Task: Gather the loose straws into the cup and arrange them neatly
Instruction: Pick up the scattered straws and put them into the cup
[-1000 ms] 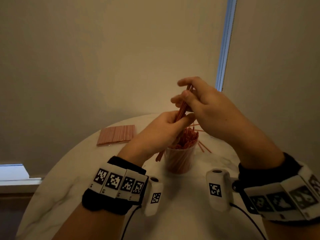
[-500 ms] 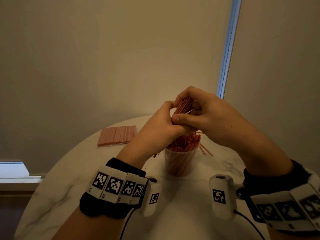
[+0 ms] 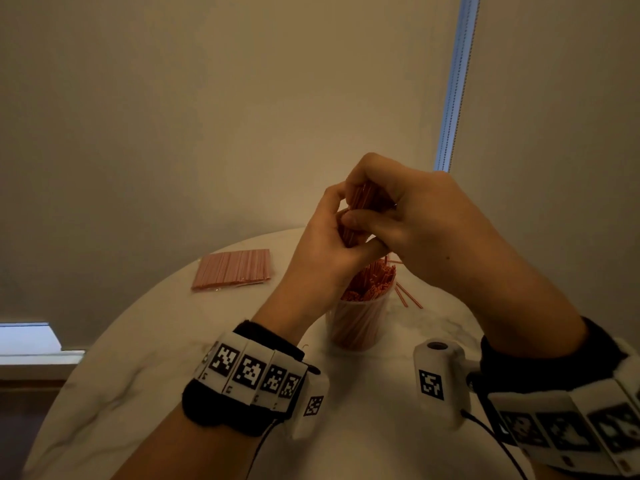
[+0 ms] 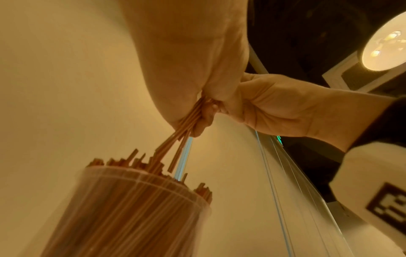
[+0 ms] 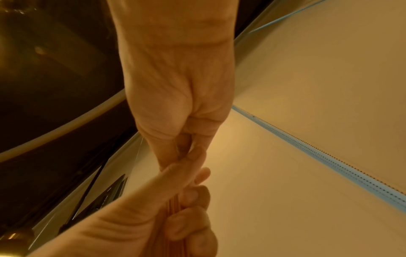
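A small bundle of straws (image 3: pixel 358 216) sits at the centre of the frame, gripped by both hands: the left hand (image 3: pixel 325 247) curls round its lower part, the right hand (image 3: pixel 415 220) pinches the top. Just below stands the cup (image 3: pixel 356 323), packed with straws, on the pale surface (image 3: pixel 145 368). Loose straws (image 3: pixel 408 297) lie right of it; a packet (image 3: pixel 232 268) lies at left.
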Demonstrator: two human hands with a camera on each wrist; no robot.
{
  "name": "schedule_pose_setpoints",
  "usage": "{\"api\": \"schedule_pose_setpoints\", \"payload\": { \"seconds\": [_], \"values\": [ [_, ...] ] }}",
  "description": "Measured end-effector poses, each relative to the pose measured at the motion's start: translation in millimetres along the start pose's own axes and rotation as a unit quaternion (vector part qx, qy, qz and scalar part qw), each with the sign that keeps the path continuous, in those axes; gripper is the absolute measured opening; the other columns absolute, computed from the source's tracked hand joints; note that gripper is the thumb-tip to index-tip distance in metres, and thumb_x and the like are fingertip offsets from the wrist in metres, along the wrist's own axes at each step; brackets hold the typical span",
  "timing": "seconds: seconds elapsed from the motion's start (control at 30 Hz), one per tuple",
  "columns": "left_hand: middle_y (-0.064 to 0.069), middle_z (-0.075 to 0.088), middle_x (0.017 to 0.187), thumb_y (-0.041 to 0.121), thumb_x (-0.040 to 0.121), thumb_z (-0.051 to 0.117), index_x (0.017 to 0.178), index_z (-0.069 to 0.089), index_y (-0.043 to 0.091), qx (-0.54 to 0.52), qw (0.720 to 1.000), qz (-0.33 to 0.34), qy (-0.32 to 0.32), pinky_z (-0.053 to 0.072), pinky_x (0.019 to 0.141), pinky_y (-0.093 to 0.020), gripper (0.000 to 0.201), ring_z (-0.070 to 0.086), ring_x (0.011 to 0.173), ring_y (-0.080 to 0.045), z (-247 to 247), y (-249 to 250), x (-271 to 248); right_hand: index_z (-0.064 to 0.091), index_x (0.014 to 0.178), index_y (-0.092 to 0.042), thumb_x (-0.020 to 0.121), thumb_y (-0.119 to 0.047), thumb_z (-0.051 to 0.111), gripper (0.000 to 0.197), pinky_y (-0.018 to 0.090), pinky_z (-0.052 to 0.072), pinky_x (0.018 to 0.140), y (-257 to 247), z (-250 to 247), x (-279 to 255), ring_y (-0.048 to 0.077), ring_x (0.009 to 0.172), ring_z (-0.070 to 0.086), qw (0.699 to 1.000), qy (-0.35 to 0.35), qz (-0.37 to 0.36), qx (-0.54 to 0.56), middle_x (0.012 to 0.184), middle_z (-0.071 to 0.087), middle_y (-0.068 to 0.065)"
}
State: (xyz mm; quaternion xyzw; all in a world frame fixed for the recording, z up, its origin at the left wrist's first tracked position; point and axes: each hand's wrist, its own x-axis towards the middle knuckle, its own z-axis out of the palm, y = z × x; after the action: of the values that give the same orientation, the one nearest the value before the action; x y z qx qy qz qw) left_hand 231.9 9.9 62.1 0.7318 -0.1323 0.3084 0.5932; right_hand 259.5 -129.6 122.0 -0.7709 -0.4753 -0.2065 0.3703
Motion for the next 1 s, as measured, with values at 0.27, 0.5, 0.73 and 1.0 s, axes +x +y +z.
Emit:
{"api": "schedule_pose_setpoints", "payload": {
  "seconds": [0.27, 0.5, 0.73, 1.0],
  "values": [
    [0.011, 0.041, 0.153, 0.065, 0.064, 0.085, 0.155, 0.022, 0.046, 0.128, 0.973, -0.167, -0.094, 0.037, 0.088, -0.010, 0.112, 0.043, 0.128, 0.005, -43.2, -23.8, 1.7, 0.053, 0.102, -0.031, 0.093, -0.029, 0.067, 0.016, 0.023, 0.048, 0.060, 32.6, 5.5, 2.5, 0.008, 0.077, 0.059, 0.994, -0.035, 0.080, -0.061, 0.087, 0.062, -0.008],
    [0.006, 0.060, 0.133, 0.034, 0.062, 0.097, 0.157, 0.019, 0.029, 0.164, 0.924, -0.285, -0.196, 0.049, 0.108, -0.037, 0.123, 0.060, 0.121, -0.011, -47.0, -41.6, -6.7, 0.069, 0.113, -0.025, 0.102, -0.029, 0.052, 0.021, 0.027, 0.046, 0.069, 55.2, 44.3, 3.8, 0.015, 0.090, 0.060, 0.959, -0.205, 0.155, -0.119, 0.108, 0.064, 0.000],
    [0.006, 0.058, 0.131, 0.015, 0.069, 0.093, 0.150, 0.027, 0.021, 0.156, 0.928, -0.286, -0.180, 0.054, 0.094, -0.021, 0.105, 0.059, 0.118, -0.008, -45.1, -43.0, -5.6, 0.027, 0.156, -0.029, 0.107, -0.038, 0.034, 0.051, 0.037, 0.009, 0.121, 64.4, 67.8, -1.0, 0.017, 0.151, 0.016, 0.933, -0.321, 0.131, -0.094, 0.165, 0.016, -0.007],
    [0.003, 0.058, 0.130, 0.015, 0.066, 0.095, 0.147, 0.029, 0.015, 0.163, 0.931, -0.282, -0.167, 0.053, 0.102, -0.033, 0.104, 0.058, 0.120, -0.011, -45.9, -51.6, -4.8, 0.060, 0.132, -0.031, 0.106, -0.044, 0.033, 0.039, 0.043, 0.037, 0.112, 56.3, 64.8, -1.8, 0.016, 0.121, 0.056, 0.946, -0.291, 0.143, 0.001, 0.131, 0.063, -0.004]
  ]
}}
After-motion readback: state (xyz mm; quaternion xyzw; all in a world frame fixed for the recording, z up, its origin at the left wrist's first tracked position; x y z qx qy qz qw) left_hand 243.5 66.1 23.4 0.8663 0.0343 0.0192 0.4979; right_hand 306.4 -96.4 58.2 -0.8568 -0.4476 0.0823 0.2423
